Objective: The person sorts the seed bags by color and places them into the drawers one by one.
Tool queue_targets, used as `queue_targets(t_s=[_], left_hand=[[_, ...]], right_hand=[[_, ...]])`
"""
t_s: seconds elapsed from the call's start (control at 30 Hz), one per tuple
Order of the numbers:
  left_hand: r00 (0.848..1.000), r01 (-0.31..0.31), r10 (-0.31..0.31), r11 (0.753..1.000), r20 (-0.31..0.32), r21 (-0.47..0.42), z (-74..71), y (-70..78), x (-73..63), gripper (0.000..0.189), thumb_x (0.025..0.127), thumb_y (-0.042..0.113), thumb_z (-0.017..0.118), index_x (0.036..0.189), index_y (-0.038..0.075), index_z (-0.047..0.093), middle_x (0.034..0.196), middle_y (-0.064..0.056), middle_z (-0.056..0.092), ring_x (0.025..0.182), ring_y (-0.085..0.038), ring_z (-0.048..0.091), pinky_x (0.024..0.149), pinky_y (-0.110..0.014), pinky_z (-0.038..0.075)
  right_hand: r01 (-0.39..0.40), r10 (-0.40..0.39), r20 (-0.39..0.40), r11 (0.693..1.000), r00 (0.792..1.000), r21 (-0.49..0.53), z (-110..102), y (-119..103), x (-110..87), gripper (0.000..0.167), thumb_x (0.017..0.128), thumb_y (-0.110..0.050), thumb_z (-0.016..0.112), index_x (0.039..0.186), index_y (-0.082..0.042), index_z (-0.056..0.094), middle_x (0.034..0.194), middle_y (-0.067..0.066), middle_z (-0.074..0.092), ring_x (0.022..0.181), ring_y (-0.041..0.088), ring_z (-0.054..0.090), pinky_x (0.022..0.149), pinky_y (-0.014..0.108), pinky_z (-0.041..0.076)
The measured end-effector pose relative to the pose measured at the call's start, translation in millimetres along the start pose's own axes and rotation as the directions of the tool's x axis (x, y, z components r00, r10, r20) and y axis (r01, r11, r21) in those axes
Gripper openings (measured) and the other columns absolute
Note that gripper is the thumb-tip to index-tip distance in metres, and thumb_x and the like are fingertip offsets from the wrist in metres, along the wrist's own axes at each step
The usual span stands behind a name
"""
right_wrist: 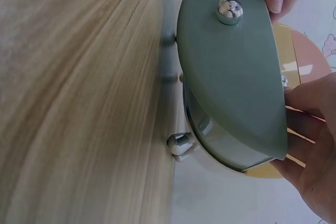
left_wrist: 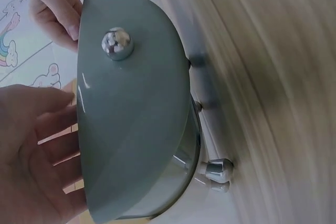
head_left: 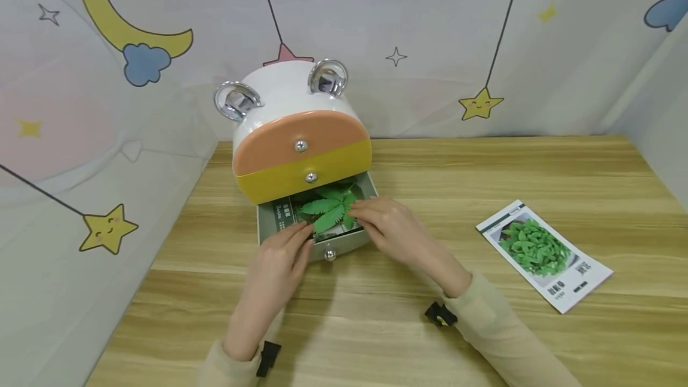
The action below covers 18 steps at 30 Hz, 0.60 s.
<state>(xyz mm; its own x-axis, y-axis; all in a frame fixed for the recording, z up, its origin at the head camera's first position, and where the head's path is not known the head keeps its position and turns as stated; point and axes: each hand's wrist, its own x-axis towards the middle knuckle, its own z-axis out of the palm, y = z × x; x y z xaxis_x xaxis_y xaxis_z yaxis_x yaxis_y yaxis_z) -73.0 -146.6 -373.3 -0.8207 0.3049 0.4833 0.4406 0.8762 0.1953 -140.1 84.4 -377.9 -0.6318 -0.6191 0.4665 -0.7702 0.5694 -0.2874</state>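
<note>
A printed packet [head_left: 325,212] with a green leaf picture lies inside the pulled-out bottom drawer [head_left: 344,246], which has a grey-green front. My left hand [head_left: 275,261] reaches over the drawer's front left, its fingers at the packet's near edge. Over the right side, my right hand [head_left: 395,226] touches the packet near the leaf picture. In the left wrist view the drawer front [left_wrist: 136,108] hides the left fingertips [left_wrist: 60,150]. Likewise, in the right wrist view the drawer front [right_wrist: 236,77] covers part of the right fingers [right_wrist: 304,124].
The drawer belongs to a rounded white cabinet [head_left: 282,85] with silver ears and shut orange and yellow drawers. Another packet [head_left: 543,255] with a leafy picture lies on the wooden table [head_left: 419,172] at the right. A patterned cloth [head_left: 365,28] hangs behind.
</note>
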Motion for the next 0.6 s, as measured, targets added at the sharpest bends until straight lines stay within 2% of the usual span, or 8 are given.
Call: queue_targets(t_s=[0.1,0.33,0.5,0.6], left_hand=[[1.0,-0.003,0.003,1.0,0.021,0.008,0.0,4.7,-1.7,0.032,0.09,0.023,0.066,0.116,0.005,0.068,0.117,-0.014,0.069,0.108,-0.031,0.066,0.093,-0.047,0.053],[0.999,-0.046,0.046,0.998,0.02,0.03,2.3,13.9,-1.9,0.034,0.088,0.025,0.069,0.117,0.008,0.068,0.117,-0.013,0.069,0.11,-0.03,0.066,0.094,-0.048,0.053],[0.996,-0.086,0.086,0.996,0.018,0.019,3.2,21.5,-2.1,0.036,0.087,0.026,0.07,0.119,0.009,0.067,0.118,-0.011,0.069,0.112,-0.028,0.065,0.094,-0.049,0.052],[0.992,-0.13,0.13,0.991,0.009,0.014,4.2,26.2,-1.3,0.037,0.086,0.024,0.071,0.12,0.01,0.067,0.119,-0.009,0.069,0.113,-0.027,0.064,0.094,-0.047,0.052]], right_hand=[[0.008,-0.008,0.005,1.0,1.0,-0.011,-2,-2,-1.4,0.025,0.091,-0.008,0.061,0.114,-0.007,0.07,0.121,0.008,0.068,0.115,0.023,0.064,0.105,0.04,0.047],[0.044,-0.044,0.0,0.998,0.999,-0.046,-5,-3,-10.3,0.025,0.091,-0.01,0.062,0.115,-0.008,0.07,0.122,0.008,0.068,0.116,0.024,0.063,0.106,0.041,0.046],[0.102,-0.102,0.003,0.991,0.995,-0.084,-8,-3,-22.5,0.032,0.091,-0.013,0.063,0.123,-0.009,0.065,0.132,0.01,0.062,0.123,0.025,0.058,0.109,0.043,0.042],[0.106,-0.104,0.023,0.99,0.994,-0.094,-11,-3,-30.3,0.037,0.092,-0.014,0.061,0.129,-0.01,0.061,0.138,0.01,0.057,0.128,0.025,0.054,0.113,0.043,0.038]])
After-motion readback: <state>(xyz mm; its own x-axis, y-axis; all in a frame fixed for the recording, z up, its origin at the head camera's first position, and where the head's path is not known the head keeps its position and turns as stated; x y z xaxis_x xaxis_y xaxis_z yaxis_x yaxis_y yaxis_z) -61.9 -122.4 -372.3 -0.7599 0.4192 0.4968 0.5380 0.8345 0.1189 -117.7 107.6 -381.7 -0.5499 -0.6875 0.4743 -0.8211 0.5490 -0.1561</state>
